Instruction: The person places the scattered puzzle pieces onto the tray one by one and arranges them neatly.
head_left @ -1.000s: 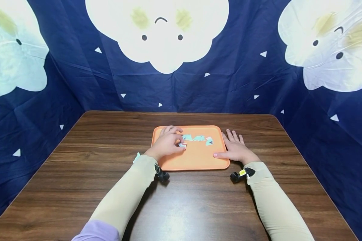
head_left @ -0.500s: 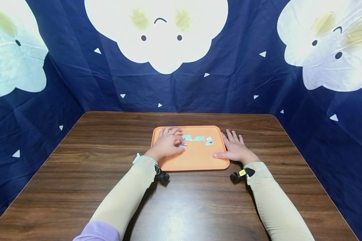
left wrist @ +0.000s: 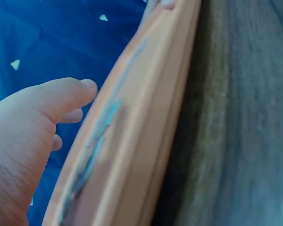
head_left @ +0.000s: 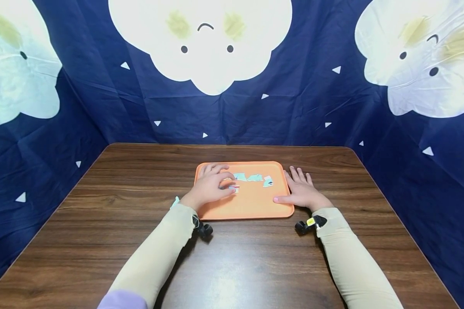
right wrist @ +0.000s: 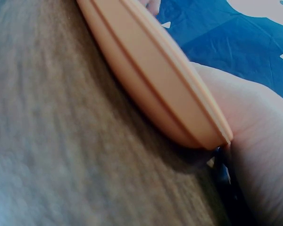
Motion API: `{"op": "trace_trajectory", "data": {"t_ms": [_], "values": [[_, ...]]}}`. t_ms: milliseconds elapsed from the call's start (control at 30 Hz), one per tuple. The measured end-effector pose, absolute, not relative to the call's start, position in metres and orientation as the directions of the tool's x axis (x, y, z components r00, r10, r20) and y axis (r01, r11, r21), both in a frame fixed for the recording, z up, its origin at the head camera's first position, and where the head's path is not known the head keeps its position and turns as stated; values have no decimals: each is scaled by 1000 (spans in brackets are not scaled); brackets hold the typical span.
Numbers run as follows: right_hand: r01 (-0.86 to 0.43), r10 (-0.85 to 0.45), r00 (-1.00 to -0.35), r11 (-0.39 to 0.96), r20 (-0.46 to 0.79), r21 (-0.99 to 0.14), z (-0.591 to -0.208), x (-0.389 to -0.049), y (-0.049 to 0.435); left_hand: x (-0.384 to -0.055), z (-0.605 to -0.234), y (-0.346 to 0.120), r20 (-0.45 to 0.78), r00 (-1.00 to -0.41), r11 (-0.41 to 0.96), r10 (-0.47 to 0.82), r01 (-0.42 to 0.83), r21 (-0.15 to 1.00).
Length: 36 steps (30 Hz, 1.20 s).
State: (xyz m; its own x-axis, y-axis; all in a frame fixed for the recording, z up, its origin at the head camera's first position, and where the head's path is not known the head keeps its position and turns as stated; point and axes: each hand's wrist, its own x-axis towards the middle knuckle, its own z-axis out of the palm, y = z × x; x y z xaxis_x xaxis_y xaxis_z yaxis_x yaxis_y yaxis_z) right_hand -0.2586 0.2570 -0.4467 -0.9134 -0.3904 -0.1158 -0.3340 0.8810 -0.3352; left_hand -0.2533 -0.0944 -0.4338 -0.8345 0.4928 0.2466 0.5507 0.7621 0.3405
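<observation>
An orange tray (head_left: 255, 206) lies on the table with several torn-looking, flat pale-blue pieces on it. In its upper half are a blue piece (head_left: 240, 176), another (head_left: 254, 177), and a blue-and-white piece (head_left: 268, 181) near the right side. My left hand (head_left: 210, 185) hovers over the tray's left part, fingers relaxed and slightly bent. Just by its thumb tip lies a small piece with a red mark (head_left: 235, 189); the left wrist view shows nothing between thumb and fingers. My right hand (head_left: 304, 193) is spread at the tray's right edge, its thumb over the rim.
Part of a pale-blue piece (head_left: 175, 202) shows on the wooden table (head_left: 147, 171), left of the tray beside the left cuff. A dark blue cloth (head_left: 224, 116) with cloud prints hangs behind the table and at both sides. Small black cameras sit on both wrists.
My left hand has drawn back slightly to the left, uncovering more of the small marked piece by its thumb. That piece has turned a little. The right hand has stayed in place.
</observation>
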Motion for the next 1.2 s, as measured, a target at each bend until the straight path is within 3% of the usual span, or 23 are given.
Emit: {"op": "trace_trajectory", "data": {"t_ms": [200,600,1000,1200], "values": [[-333,-390,-914,879,-113,-340,-446,-259,256,-244,-429,-118,371,-807,706,459,585,399],[-331,-390,-913,878,-116,-346,-445,-259,256,-230,-431,-166,441,-828,669,348,548,502],[-332,-390,-913,880,-118,-339,-445,-258,255,-215,-449,-204,337,-884,726,323,460,511],[-336,-393,-912,879,-115,-339,-446,-258,255,-208,-454,-222,322,-884,750,339,461,474]]}}
